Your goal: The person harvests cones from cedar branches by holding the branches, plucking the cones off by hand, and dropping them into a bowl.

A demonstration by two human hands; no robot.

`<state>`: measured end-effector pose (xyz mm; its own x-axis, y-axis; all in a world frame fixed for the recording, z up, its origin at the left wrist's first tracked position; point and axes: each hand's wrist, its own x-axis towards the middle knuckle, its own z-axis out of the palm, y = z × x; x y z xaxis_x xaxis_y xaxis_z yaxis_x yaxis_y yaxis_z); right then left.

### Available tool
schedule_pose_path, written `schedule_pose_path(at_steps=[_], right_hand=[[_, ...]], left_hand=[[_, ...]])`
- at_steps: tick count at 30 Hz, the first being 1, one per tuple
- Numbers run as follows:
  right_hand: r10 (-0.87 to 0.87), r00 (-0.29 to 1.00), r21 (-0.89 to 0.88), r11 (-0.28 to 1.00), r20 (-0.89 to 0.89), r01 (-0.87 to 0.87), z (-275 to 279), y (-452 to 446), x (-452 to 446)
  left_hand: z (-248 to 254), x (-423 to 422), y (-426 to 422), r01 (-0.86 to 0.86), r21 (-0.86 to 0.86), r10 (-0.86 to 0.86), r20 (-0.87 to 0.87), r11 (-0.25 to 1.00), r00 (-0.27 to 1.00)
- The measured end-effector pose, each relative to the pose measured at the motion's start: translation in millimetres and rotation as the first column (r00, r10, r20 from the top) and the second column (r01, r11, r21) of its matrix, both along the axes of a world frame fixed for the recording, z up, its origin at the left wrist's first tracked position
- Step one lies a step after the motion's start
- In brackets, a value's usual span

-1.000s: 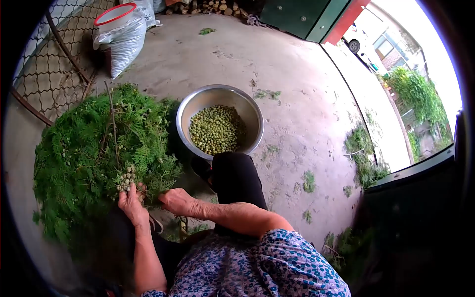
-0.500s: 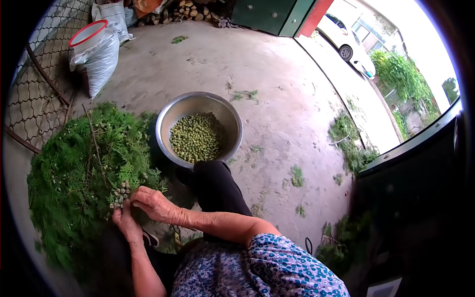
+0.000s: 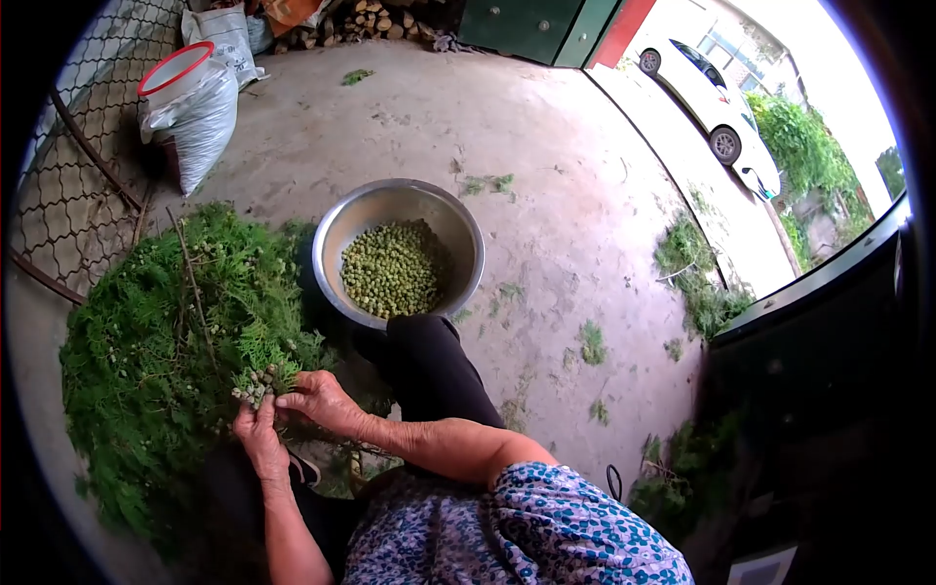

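Observation:
A conifer sprig [image 3: 261,380] bearing a cluster of pale green-grey cones stands up between my two hands. My left hand [image 3: 259,441] pinches it from below, thumb and fingers closed at the base of the cluster. From the right, my right hand [image 3: 330,404] has its thumb and fingertips closed on the sprig's leafy side. Behind both hands spreads a large heap of green conifer branches [image 3: 146,361], with small cones among the leaves. A metal basin [image 3: 465,219] beyond my knee holds many small green cones [image 3: 390,268].
A white sack [image 3: 200,132] with a red-rimmed opening stands at the upper left by wire mesh. Stacked firewood [image 3: 375,21] lies at the back near a green metal door [image 3: 517,27]. Loose sprigs [image 3: 591,343] dot the concrete floor. A white car [image 3: 697,88] is outside.
My right hand has shifted slightly right, and the sprig has turned so more green leaf shows beside the cones. The car outside has moved down and right in view.

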<state>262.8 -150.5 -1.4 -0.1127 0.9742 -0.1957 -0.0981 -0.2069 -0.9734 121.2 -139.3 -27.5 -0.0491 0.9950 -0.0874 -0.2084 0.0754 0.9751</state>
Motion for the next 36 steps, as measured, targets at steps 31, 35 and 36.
schedule_pose_path(at_steps=[31, 35, 36], right_hand=[[-0.199, 0.966, 0.529, 0.845, 0.162, 0.085, -18, 5, -21], [-0.394, 0.905, 0.574, 0.783, 0.162, 0.238, -22, 9, -21], [-0.462, 0.865, 0.689, 0.692, 0.196, 0.214, -11, 10, -21]], left_hand=[[9, -5, -5, 0.069, -0.123, -0.055, 0.116, 0.99, 0.992], [14, -2, -6, 0.034, -0.143, -0.014, 0.137, 0.989, 0.99], [16, -2, -6, 0.031, -0.158, -0.007, 0.147, 0.987, 0.989]])
